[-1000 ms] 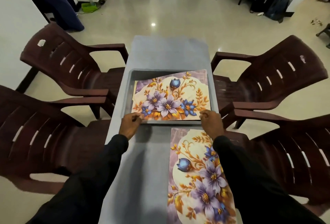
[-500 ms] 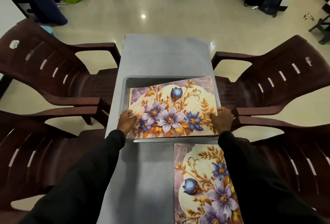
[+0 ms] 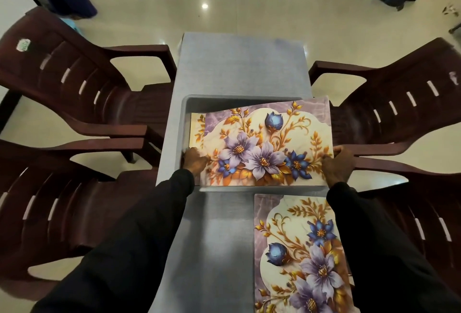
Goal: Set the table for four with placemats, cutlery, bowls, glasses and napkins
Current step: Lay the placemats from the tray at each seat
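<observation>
The left hand and right hand pinch the side edges of the top mat, tilted over the tray. 1 laid mat lies on the table, below the tray.

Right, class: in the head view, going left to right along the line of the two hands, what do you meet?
Near-left dark brown plastic armchair → left hand → purple-and-gold floral placemat, held over the grey plastic tray → right hand → near-right dark brown plastic armchair.
</observation>
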